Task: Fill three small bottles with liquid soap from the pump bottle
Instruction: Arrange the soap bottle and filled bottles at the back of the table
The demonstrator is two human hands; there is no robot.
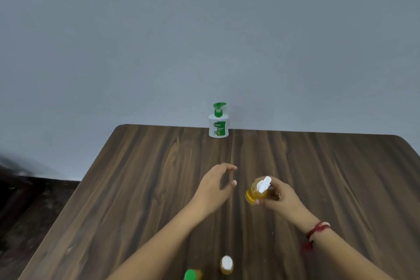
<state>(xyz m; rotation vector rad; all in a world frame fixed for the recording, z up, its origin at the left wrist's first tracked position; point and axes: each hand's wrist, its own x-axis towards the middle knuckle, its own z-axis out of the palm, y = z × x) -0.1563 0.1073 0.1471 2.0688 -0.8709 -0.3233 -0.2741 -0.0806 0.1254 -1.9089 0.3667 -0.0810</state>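
Note:
A white pump bottle with a green pump head stands at the table's far edge, against the wall. My right hand grips a small bottle of amber soap with a white flip cap, tilted, above the table's middle. My left hand hovers just left of it, fingers spread, holding nothing. Two more small amber bottles stand near the front edge: one with a white cap, one with a green cap, partly cut off by the frame.
The dark wood-grain table has rounded far corners and butts against a plain grey wall. Dark floor shows beyond its left edge. A red thread band circles my right wrist.

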